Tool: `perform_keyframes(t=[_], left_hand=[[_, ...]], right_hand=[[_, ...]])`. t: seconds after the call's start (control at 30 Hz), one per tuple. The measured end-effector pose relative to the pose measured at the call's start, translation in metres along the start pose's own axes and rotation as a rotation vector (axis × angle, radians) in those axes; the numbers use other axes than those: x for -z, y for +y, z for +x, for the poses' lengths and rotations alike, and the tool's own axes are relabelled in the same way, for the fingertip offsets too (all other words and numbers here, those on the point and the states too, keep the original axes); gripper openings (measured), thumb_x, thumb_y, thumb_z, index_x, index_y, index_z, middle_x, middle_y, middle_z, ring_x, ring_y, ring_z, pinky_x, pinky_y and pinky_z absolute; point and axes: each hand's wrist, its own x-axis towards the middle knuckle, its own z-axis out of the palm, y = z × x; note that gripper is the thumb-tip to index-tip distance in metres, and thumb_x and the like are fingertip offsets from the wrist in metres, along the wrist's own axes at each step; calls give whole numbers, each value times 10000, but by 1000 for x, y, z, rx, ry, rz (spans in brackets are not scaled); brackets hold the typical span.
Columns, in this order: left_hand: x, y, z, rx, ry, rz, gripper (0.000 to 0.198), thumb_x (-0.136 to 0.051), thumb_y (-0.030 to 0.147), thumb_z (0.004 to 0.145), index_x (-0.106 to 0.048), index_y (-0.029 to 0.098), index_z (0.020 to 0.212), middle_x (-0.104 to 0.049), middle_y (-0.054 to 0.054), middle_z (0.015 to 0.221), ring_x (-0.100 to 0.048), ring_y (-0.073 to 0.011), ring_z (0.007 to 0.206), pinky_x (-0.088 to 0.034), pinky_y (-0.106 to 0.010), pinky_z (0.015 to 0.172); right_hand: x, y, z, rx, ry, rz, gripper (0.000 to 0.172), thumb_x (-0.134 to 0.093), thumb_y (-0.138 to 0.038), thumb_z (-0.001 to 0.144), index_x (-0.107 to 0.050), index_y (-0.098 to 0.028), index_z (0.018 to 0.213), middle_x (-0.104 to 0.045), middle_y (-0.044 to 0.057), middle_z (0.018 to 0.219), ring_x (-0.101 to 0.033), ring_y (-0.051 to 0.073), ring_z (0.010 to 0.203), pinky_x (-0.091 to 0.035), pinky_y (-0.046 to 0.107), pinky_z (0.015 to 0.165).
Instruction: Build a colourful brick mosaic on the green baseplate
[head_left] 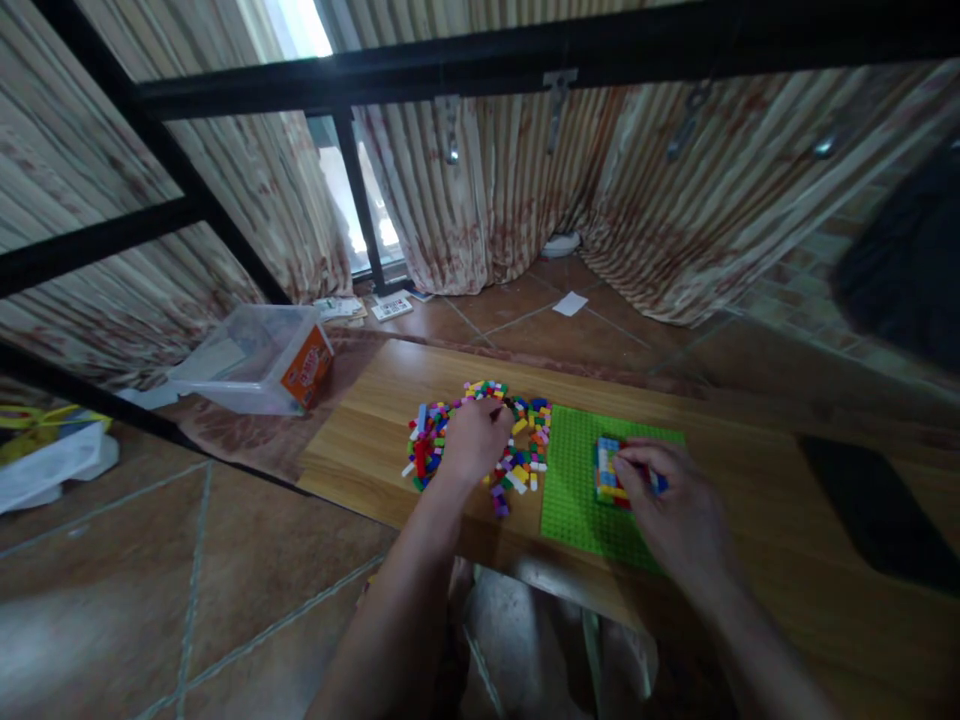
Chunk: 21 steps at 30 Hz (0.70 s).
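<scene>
My left hand [478,440] reaches into a loose pile of small toy bricks [521,472] of many colours. Its fingers are curled down among the bricks, and what lies between the fingertips is too small to make out. On a green studded baseplate [570,490] stands a low build of blue, white, yellow and red bricks [609,470]. My right hand [671,500] is at the right side of this build, thumb and fingers pinched together at it. The hand covers part of the build, and anything in the pinch is hidden.
The wooden table [360,430] carries a dark flat panel [885,510] at the right. A clear plastic box [255,350] with an orange label is beyond its left end. Black metal bars [480,75] cross above, before striped curtains [480,200]. Paper [571,303] lies on the tiled floor.
</scene>
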Motion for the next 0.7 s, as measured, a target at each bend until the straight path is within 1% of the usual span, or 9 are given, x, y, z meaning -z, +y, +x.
perform_keyframes(t=[0.07, 0.17, 0.23, 0.3, 0.37, 0.43, 0.47, 0.6, 0.7], left_hand=[[11, -15, 6, 63, 53, 55, 285, -501, 318, 813, -624, 170, 603, -525, 7, 544, -490, -125, 561, -277, -231, 525], [29, -40, 14, 262, 185, 173, 218, -560, 352, 780, -690, 177, 789, -675, -39, 746, -605, -174, 714, -363, -240, 592], [39, -55, 17, 361, 197, 293, 291, -585, 365, 761, -688, 174, 956, -712, -88, 913, -639, -223, 837, -416, -275, 669], [46, -66, 19, 422, 151, 370, 421, -569, 432, 776, -661, 149, 1074, -701, -149, 1047, -640, -274, 958, -443, -318, 744], [50, -72, 20, 439, 72, 418, 430, -534, 469, 792, -683, 142, 1029, -693, -181, 1079, -633, -302, 1013, -451, -337, 770], [52, -75, 21, 448, -36, 438, 374, -512, 453, 802, -714, 161, 918, -715, -171, 1005, -648, -306, 972, -450, -337, 738], [52, -75, 22, 446, -63, 449, 357, -507, 441, 805, -719, 169, 896, -723, -161, 967, -655, -302, 945, -447, -330, 712], [52, -77, 28, 424, -97, 461, 302, -507, 376, 805, -721, 171, 861, -732, -130, 868, -665, -269, 842, -414, -298, 622], [52, -78, 32, 431, -115, 452, 289, -533, 386, 785, -716, 170, 841, -727, -116, 821, -662, -260, 796, -397, -292, 587]], right_hand=[[-1, 0, -1, -1, -4, 3, 249, -515, -425, 872, -641, -215, 827, -637, 86, 1037, -610, 231, 952, -477, 383, 861], [-2, -2, -1, -6, -13, 18, 241, -511, -411, 875, -646, -216, 831, -636, 82, 1040, -608, 230, 966, -470, 387, 880], [-2, -3, -1, -3, -14, 34, 239, -510, -403, 877, -648, -213, 832, -638, 82, 1036, -611, 228, 960, -472, 386, 877], [-2, -4, 0, 5, -5, 43, 238, -512, -396, 877, -650, -210, 825, -641, 84, 1027, -616, 226, 948, -477, 386, 864], [1, -4, 2, 8, 17, 41, 229, -519, -384, 876, -652, -207, 814, -645, 86, 1022, -619, 224, 942, -481, 385, 858], [6, -1, 6, 2, 59, 41, 214, -532, -366, 869, -654, -203, 802, -647, 87, 1011, -621, 221, 936, -481, 386, 864], [10, 2, 8, -2, 88, 40, 205, -540, -357, 864, -654, -200, 796, -649, 88, 1001, -622, 220, 931, -481, 388, 868], [27, 14, 16, -37, 214, 33, 188, -559, -340, 842, -653, -188, 782, -659, 85, 923, -629, 216, 869, -504, 381, 809], [36, 21, 19, -80, 273, 40, 186, -568, -342, 832, -653, -183, 787, -658, 81, 889, -633, 210, 817, -518, 368, 752]])
